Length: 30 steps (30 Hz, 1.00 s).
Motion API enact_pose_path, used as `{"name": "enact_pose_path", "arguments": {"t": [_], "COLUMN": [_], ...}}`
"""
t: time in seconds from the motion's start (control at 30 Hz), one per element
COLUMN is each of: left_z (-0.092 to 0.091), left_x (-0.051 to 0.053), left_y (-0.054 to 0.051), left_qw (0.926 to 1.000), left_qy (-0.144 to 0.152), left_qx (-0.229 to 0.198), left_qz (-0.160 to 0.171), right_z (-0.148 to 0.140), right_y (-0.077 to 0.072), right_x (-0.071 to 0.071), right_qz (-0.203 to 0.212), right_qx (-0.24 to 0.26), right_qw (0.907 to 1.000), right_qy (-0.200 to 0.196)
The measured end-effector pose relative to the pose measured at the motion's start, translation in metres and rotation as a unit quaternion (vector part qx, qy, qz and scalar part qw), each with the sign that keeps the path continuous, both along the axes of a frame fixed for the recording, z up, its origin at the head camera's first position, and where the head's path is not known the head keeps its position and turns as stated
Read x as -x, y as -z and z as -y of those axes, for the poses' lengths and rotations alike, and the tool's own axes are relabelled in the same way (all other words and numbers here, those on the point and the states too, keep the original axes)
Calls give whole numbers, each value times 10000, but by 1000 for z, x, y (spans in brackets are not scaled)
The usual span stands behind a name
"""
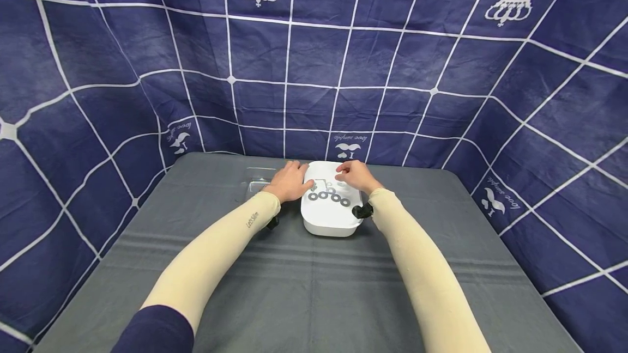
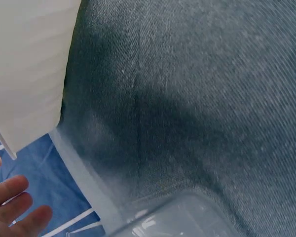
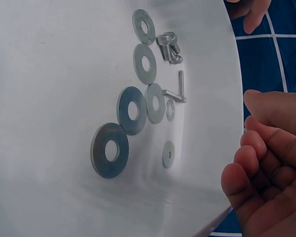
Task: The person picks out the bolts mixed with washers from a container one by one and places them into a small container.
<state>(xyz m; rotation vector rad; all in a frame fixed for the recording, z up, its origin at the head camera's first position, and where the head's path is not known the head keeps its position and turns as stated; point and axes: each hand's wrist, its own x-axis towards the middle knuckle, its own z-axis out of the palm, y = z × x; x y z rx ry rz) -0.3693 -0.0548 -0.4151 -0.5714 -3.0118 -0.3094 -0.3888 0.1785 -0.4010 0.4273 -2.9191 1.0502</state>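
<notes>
White tray [image 1: 331, 224] sits on the grey-covered counter [image 1: 314, 287]. Inside it: flat washers [image 3: 123, 111], a few screws [image 3: 166, 48], an L-shaped hex key [image 3: 181, 85]. Clear plastic container [image 2: 182, 217] left of the tray. Left hand [image 1: 288, 181] over the tray's left rim, fingers spread. Right hand [image 1: 358, 175] at its right side, fingers loosely bent (nothing visible between them). Step in hand, presumably: sorting loose hardware. Next move likely calls for a careful fingertip pinch on one piece.

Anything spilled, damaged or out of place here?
Nothing stands out. Washers, screws and an L-shaped metal piece lie together inside the white container; I see none spilled onto the table, and no visible damage.
</notes>
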Motion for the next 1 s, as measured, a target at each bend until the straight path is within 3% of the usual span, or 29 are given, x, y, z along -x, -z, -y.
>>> {"name": "enact_pose_path", "arguments": {"t": [0.37, 0.7, 1.0], "left_z": [0, -2, -6], "left_x": [-1, -2, -3], "left_y": [10, 12, 11], "left_qw": [9998, 9997, 9996], "left_qy": [-60, -76, -92], "left_qx": [-112, -197, -226], "left_qz": [145, 79, 172], "right_z": [9, 19, 28], "right_y": [0, 6, 14], "right_x": [-1, 2, 3], "right_qz": [3, 86, 96], "right_qx": [48, 308, 236], "right_qw": [10000, 9995, 9989], "right_qy": [-36, 86, 381]}}
